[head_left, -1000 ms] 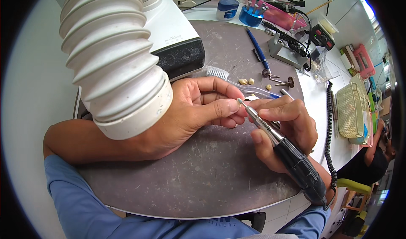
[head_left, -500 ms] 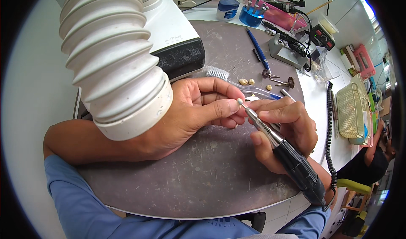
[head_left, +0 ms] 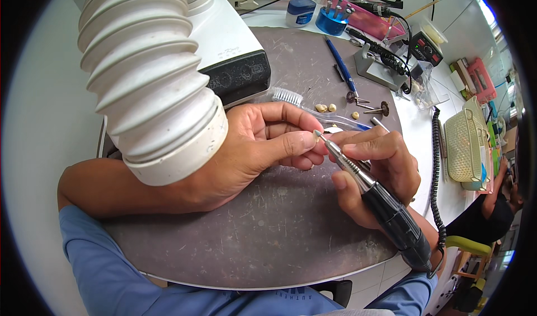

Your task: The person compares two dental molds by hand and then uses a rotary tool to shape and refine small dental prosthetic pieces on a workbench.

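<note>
Scratched grey-brown table (head_left: pixel 268 226) by white wall (head_left: pixel 39 120) carries three rounded cream nuggets (head_left: pixel 320 108) beyond left fingers (head_left: pixel 293 144) pinching one pale piece (head_left: pixel 316 139) and right fingers (head_left: pixel 376 148) gripping one black-and-silver handpiece (head_left: pixel 391 209).

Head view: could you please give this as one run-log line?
left grip: pale piece | right grip: handpiece | bit: at piece

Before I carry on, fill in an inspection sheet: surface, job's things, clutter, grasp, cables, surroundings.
Surface: dark tabletop, scratched and flecked.
Job's things: drill, its tip at a small pale piece; contact unclear.
Clutter: toothbrush, blue pen, loose pale pieces, all beyond that piece.
Grasp: left fingers pinch the piece; right fingers hold the drill.
Cables: coiled black cord, right of the tabletop.
Surroundings: white hose left; basket right; person farther right.
</note>
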The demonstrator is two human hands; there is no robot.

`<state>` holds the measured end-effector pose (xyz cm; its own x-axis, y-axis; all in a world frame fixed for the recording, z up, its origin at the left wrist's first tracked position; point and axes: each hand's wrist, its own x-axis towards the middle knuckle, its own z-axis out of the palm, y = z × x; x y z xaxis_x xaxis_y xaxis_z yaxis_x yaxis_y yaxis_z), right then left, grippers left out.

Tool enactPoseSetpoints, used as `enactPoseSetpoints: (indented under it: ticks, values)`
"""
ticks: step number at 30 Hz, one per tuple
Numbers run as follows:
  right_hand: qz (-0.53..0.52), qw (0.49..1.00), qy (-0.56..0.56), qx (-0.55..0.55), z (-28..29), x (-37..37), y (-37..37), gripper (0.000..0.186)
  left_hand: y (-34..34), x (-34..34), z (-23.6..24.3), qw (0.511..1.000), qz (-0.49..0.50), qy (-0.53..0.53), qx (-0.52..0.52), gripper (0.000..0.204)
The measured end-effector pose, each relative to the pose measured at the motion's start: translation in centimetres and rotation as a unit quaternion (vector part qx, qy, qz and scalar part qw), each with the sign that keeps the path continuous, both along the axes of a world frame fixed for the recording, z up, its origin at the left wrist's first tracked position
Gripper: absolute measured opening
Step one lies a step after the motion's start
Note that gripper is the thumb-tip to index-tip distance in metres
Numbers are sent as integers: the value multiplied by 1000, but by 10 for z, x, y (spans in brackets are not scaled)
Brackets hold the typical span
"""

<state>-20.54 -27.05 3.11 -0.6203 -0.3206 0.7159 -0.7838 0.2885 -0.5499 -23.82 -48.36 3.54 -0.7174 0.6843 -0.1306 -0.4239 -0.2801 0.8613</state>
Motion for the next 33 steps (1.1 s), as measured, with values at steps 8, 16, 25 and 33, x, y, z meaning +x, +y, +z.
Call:
enactPoseSetpoints:
  ticks: [8, 16, 25, 33]
  values:
    - [12, 997, -54, 55, 4, 6, 8, 26, 0, 0, 1, 1000, 1, 0, 2, 22]
    - [6, 1000, 0, 0, 1, 1, 1, 27, 0, 0, 1, 1000, -3, 5, 2, 23]
    - [24, 998, -42, 45, 3, 5, 7, 26, -1, 0, 2, 1000, -2, 4, 1, 23]
    - [-3, 1000, -13, -12, 0, 1, 0, 27, 0, 0, 1, 1000, -3, 4, 0, 23]
